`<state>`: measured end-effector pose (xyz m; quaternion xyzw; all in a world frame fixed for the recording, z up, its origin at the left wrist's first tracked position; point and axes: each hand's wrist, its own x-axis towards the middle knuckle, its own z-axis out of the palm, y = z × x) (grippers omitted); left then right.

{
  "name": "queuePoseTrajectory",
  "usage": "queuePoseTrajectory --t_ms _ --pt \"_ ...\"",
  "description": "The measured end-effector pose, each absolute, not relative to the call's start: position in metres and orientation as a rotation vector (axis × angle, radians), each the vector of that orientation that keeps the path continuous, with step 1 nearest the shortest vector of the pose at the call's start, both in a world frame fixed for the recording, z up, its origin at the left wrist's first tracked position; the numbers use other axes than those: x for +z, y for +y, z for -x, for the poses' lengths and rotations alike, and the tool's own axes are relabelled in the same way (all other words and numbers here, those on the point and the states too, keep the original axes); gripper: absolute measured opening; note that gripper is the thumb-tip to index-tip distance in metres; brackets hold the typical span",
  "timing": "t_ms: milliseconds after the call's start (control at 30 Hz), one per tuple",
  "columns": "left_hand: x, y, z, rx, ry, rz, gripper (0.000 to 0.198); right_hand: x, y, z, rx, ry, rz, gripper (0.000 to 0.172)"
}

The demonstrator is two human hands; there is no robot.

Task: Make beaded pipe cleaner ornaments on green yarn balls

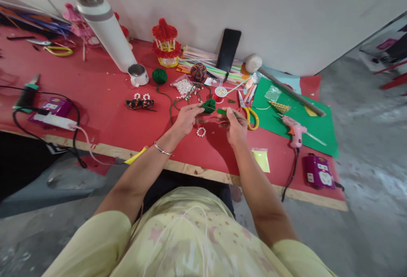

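Note:
My left hand [188, 118] pinches a small dark green yarn piece [209, 106] above the red table. In my right hand [235, 126] is a green-handled tool [221, 111], its thin tip pointing toward the yarn piece. Green yarn trails across the table from a green ball [159, 76] to the back left of my hands. A ring of white beads [201, 132] lies just below and between my hands. Yellow-handled scissors [252, 118] rest beside my right hand, and a thread spool [220, 93] stands behind the hands.
A tall white bottle [104, 26] and a metal cup [137, 75] stand at the left. A pink glue gun [294, 130] lies on green sheet [324, 135] at the right, near a purple power socket [319, 172]. A phone [229, 50] leans at the back wall.

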<state>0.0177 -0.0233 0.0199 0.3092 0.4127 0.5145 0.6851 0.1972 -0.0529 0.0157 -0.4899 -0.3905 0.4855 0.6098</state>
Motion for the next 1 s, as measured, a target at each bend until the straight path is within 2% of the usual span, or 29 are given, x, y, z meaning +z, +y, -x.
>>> queuePoseTrajectory --t_ms 233,833,1000 --pt "0.020 -0.025 -0.019 1.142 0.901 -0.722 0.022 0.016 -0.052 -0.196 1.177 -0.853 1.096 0.043" --pt "0.019 -0.022 -0.022 1.271 1.106 -0.799 0.036 0.027 -0.070 -0.186 0.917 -1.148 1.169 0.037" --pt "0.011 -0.018 -0.021 1.362 1.214 -0.907 0.026 0.023 -0.067 -0.188 0.966 -1.086 1.144 0.039"
